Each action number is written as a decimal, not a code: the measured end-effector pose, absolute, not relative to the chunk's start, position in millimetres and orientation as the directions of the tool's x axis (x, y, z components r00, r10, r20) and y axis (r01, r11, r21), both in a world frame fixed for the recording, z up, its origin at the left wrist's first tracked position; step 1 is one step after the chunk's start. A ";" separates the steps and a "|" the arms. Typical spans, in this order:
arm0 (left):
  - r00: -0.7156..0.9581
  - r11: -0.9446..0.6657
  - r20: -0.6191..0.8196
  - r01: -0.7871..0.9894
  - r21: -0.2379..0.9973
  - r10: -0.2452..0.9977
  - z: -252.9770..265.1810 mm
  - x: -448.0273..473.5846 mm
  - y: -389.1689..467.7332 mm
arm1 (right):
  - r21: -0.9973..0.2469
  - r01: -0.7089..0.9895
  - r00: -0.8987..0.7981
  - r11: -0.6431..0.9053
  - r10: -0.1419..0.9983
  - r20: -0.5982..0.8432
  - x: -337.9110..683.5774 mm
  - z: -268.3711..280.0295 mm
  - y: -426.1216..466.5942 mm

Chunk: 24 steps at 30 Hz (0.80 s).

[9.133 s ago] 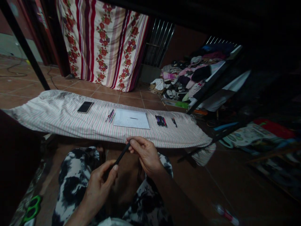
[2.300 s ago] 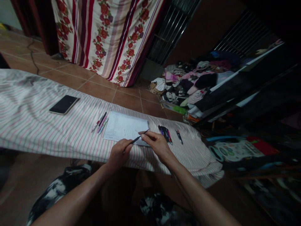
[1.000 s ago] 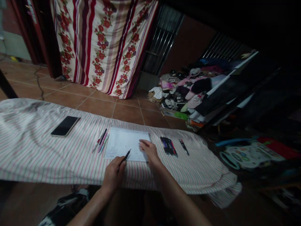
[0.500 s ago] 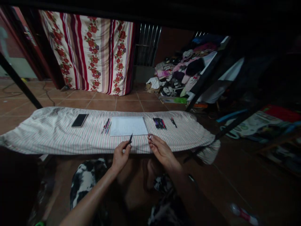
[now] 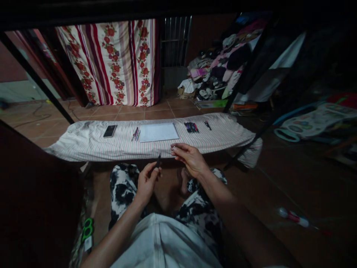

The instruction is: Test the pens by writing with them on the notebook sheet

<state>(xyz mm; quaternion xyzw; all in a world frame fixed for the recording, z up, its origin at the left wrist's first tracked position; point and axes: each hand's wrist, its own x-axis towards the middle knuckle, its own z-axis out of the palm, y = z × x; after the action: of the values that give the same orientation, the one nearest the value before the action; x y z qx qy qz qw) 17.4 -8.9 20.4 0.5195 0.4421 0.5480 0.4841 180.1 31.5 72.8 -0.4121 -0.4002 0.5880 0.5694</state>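
Note:
My left hand [image 5: 146, 181] is closed around a dark pen [image 5: 158, 160], whose tapered end points up past the fingers. To its right and a little higher, my right hand [image 5: 192, 158] pinches a small shiny piece [image 5: 173, 148] between thumb and fingertips; its kind is too small to make out. Both hands are in the air by the near edge of the cloth-covered table. Beyond them lies a spiral notebook [image 5: 158, 132], open at a pale page. Several pens [image 5: 136, 134] lie at its left, and a row of dark pens [image 5: 191, 127] at its right.
A striped cloth [image 5: 125, 147] covers the narrow table. On it are a phone [image 5: 110, 131] at the left and a small dark item [image 5: 208, 125] at the right. Green-handled scissors [image 5: 87, 227] are low at the left. A bottle [image 5: 293, 217] lies on the floor at the right.
The view has tilted down, so my shirt and more of my lap now show. My hands stay apart, each with its item, and now appear nearer to me than the notebook.

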 end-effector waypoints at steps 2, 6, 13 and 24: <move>-0.010 -0.129 0.129 -0.082 0.988 0.992 24.1 12.5 -15.5 | -0.954 -0.300 -0.021 0.006 1.000 0.013 175.7 77.9 25.9; -0.044 -0.110 0.106 -0.084 0.990 0.993 33.0 6.7 -24.8 | -0.963 -0.257 -0.032 0.077 0.996 0.088 164.7 89.6 17.9; -0.083 -0.156 0.153 -0.037 0.987 0.985 43.1 5.3 -32.6 | -0.982 -0.139 -0.070 0.127 0.988 0.138 152.9 102.8 9.3; -0.059 -0.106 0.103 -0.051 0.993 0.993 40.3 6.6 -28.4 | -0.989 -0.124 -0.113 0.078 0.989 0.092 152.1 93.6 13.5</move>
<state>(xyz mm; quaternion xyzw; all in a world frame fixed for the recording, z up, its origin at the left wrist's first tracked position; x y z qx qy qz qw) 6.6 -28.4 40.3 0.4974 0.4735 0.5526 0.4722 152.1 13.5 93.6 -0.4168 -0.5188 0.5359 0.5195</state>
